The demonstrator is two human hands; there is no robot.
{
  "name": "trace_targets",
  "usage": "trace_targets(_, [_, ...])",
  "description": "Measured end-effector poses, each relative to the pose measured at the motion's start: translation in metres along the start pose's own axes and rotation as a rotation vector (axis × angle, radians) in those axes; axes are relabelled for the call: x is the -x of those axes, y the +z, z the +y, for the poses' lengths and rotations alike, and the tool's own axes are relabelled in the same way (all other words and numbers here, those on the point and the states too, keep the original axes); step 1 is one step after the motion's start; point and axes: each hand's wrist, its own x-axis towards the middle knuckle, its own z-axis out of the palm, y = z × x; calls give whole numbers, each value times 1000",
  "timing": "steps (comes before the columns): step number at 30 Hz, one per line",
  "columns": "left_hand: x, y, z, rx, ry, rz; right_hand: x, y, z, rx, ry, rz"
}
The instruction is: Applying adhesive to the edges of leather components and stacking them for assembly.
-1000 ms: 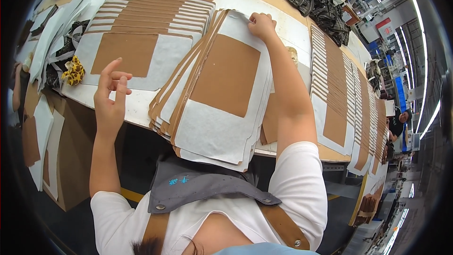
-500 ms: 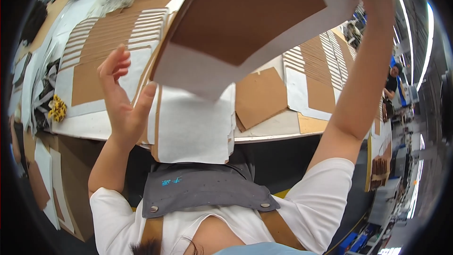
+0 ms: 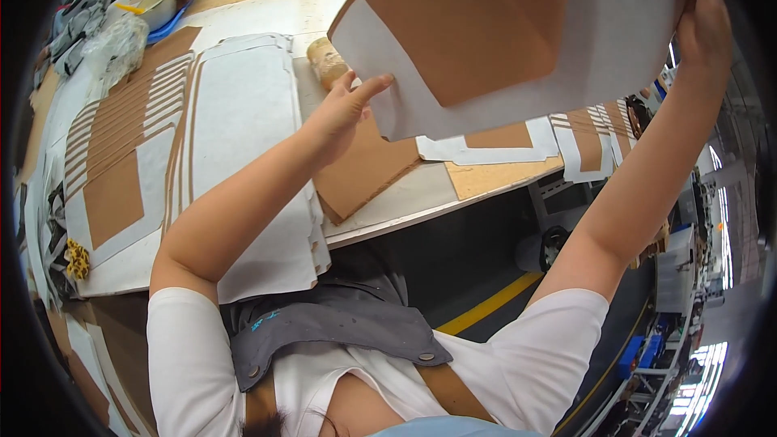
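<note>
I hold up a large sheet point(image 3: 486, 40), brown in the middle with a wide white border, over the right part of the table. My left hand point(image 3: 344, 109) pinches its near left corner, thumb on the face turned to me and fingers partly hidden behind. On the right edge, my right hand point(image 3: 706, 20) is raised high and grips the sheet. Below my left forearm lies a stack of white sheets point(image 3: 243, 89), partly covered by the arm. Beside it is a plain brown sheet point(image 3: 368, 170), overhung by the raised one.
Fanned rows of brown and white sheets lie at left point(image 3: 117, 186) and right point(image 3: 583, 142). A tape roll point(image 3: 326, 62) stands mid-table. Farther back are clear plastic wrap point(image 3: 117, 48) and a pale bowl point(image 3: 158, 6). The table's front edge point(image 3: 388, 233) runs before me.
The sheet has swung to the right with my right hand. My left hand, open and apart before, has moved right and taken hold of its corner. My view has turned right.
</note>
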Motion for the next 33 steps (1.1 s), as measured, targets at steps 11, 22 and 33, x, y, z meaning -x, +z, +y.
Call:
trace_targets(11, [-23, 36, -58, -529, 202, -119, 202, -199, 256, 535, 621, 185])
trace_targets(22, [-38, 60, -75, -766, 241, -124, 272, -187, 355, 750, 778, 191])
trace_targets(33, [-50, 53, -86, -770, 93, -142, 286, -177, 380, 1143, 834, 133])
